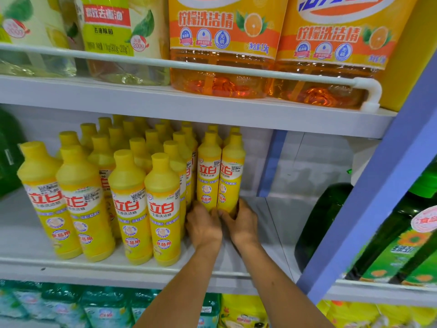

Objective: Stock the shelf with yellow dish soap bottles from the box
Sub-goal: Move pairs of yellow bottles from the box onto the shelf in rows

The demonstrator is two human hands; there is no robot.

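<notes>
**Grip.** Left hand (203,227): fingers curled round the foot of the left bottle (209,176). Right hand (243,223): fingers curled round the foot of the right bottle (231,178). The hands are close together, one bottle in each. Both bottles stand upright, side by side and touching.

**Place.** The pair stands on the middle shelf (276,228), at 12 o'clock from the hands and set back from the front edge. At 9 o'clock, just beside the pair, are rows (127,185) of like bottles, upright. At 3 o'clock is bare shelf, then a green bottle (316,223) by the blue post (369,204). At 12 o'clock, on the shelf above, orange jugs (220,74) sit behind a white rail (142,61). The box is not in view.

**Handling (judged).**
- Stiff plastic, apparently full, of moderate weight and not fragile.
- The glossy label is likely slippery.
- Tall with a small foot, so it tips readily, and a toppled one would likely knock its neighbours.
- The low hold suits sliding a bottle along the shelf.
- For lifting, take the mid-body or the shoulder under the cap.
</notes>
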